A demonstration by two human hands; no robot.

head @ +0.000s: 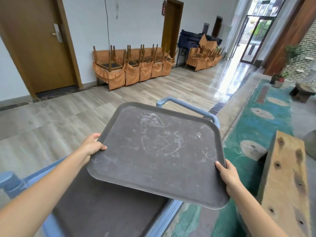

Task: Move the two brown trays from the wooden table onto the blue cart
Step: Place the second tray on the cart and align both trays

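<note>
Both hands hold one brown tray [157, 151] above the blue cart [164, 218]: left grip [93, 145] closed on its 9 o'clock edge, right grip [226, 173] on the 4 o'clock edge. The second tray [102, 207] lies on the cart, the wooden bench [287, 182] at 3 o'clock.

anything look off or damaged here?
The brown tray, held by the left hand and right hand, is scuffed with whitish smears across its face. It sits skewed over the blue cart, one corner overhanging. Nothing spilled.
</note>
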